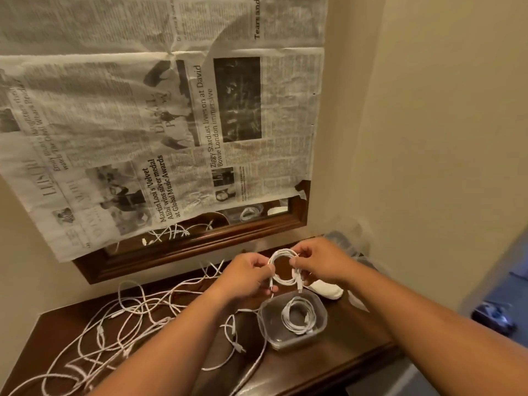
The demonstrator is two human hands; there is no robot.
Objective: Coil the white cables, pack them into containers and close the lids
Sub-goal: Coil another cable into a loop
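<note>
Now L hand [251, 271] and R hand [320, 264] are both pinching the coiled white cable [281, 267], at its 9 and 3 o'clock. Open clear container [285, 344] is sitting at its 6 o'clock w/ packed coil [298, 315] inside. Risk: loops springing apart on release, plug ends [299, 288] catching the rim.

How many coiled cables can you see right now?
2. The first coil is gripped by the left hand and right hand; the second coil lies in the open container. Others may be hidden.
</note>
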